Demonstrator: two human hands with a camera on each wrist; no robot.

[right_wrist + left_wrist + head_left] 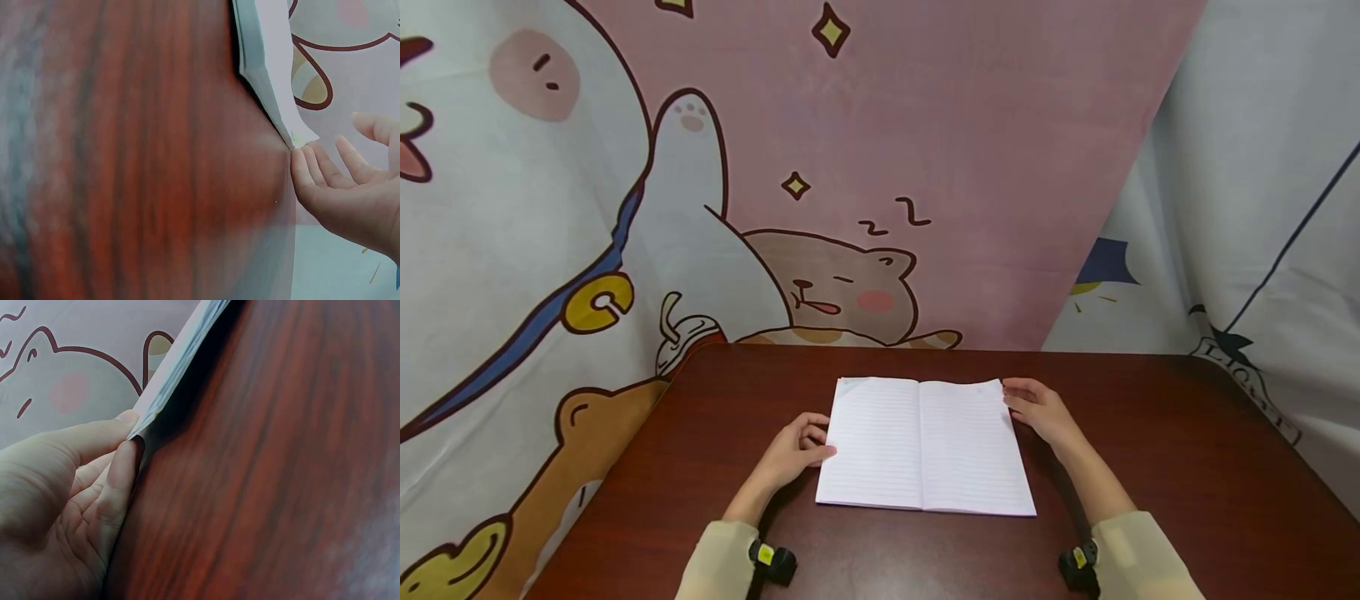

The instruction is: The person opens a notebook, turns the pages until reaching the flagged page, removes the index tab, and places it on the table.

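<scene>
An open notebook (876, 446) with blank lined pages lies flat on the table, its centre fold pointing away from me. My left hand (792, 450) pinches the notebook's left edge. In the left wrist view, the thumb of that hand (69, 481) lies over the page edges (172, 378) and a finger is underneath. At the far right corner is my right hand (1047, 415). The right wrist view shows this hand (359, 194) with fingertips touching the slightly lifted page corner (281, 94), while its thumb stands apart from the paper.
The dark red-brown wooden table (895, 554) has its far edge just beyond the notebook. A pink and white cartoon-printed cloth (985, 167) hangs behind and along the sides. Black wrist cameras are strapped over both cream sleeves (718, 562).
</scene>
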